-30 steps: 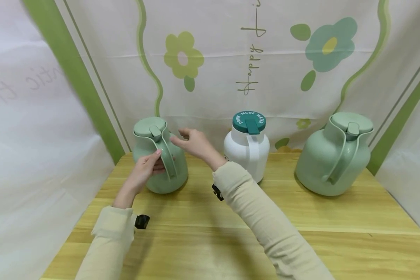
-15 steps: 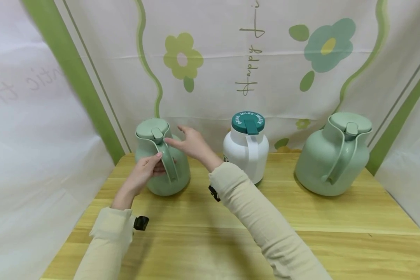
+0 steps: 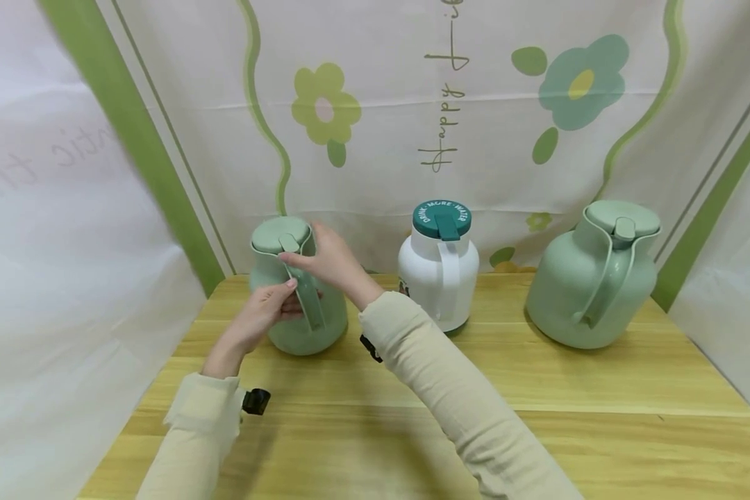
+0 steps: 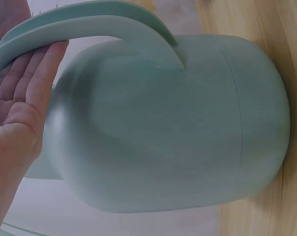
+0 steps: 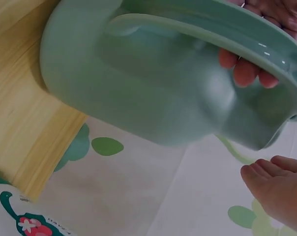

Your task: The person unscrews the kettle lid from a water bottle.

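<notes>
A pale green thermos jug (image 3: 328, 323) stands upright on the left of the wooden table, its handle (image 3: 311, 305) toward me. My left hand (image 3: 259, 318) holds this handle, with its thumb on the near side and its fingers through the loop. The fingertips come out beyond the handle in the right wrist view. My right hand (image 3: 330, 264) is at the jug's neck, thumb and fingers spread. Its thumb overlaps the area below the lid's press lever (image 3: 289, 243); the right wrist view has these fingers (image 5: 269, 174) apart from the spout.
To the right stands a white thermos jug (image 3: 437, 271) with a dark green lid, near my right sleeve (image 3: 412, 333). Another pale green jug (image 3: 590, 292) is farther right. A printed cloth (image 3: 375, 83) hangs behind the table (image 3: 362, 444).
The left green jug has shifted slightly rightward and toward me, with my left hand on its handle. My right hand has moved left and down, closer to the jug's neck.
</notes>
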`<state>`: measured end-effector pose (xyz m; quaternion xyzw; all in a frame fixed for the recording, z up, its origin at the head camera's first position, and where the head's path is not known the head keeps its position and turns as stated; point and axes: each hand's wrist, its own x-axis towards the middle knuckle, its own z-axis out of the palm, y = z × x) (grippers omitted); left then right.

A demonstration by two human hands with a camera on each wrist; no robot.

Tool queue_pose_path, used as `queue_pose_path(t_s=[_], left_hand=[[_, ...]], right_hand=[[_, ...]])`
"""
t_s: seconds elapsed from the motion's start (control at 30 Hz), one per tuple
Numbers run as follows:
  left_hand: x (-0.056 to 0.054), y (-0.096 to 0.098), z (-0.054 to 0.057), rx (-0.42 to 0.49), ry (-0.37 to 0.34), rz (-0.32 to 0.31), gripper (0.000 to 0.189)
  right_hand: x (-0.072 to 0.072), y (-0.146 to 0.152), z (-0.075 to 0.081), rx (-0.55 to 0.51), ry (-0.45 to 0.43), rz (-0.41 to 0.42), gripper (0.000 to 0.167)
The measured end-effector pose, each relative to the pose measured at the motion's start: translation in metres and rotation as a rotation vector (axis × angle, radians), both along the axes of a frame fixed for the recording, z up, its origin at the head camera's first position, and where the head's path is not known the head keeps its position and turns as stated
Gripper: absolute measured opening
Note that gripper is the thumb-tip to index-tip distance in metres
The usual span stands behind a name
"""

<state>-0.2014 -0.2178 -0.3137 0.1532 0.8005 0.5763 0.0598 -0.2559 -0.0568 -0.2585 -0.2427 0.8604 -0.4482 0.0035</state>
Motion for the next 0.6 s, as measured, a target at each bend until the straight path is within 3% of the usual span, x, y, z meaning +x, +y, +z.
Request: queue_pose_path(t_s=[0.37,0.6], left_hand=[[0.0014,0.0086,-0.0022,0.001,0.003,-0.069,0.061],[0.0043,0.0078,-0.0032,0.036,0.014,-0.081,0.063]], right_hand=[[-0.0004,-0.0015,0.0008,-0.031,-0.006,-0.03,0.068],[0.0016,-0.0013,0.0035,0.031,0.007,-0.087,0.071]])
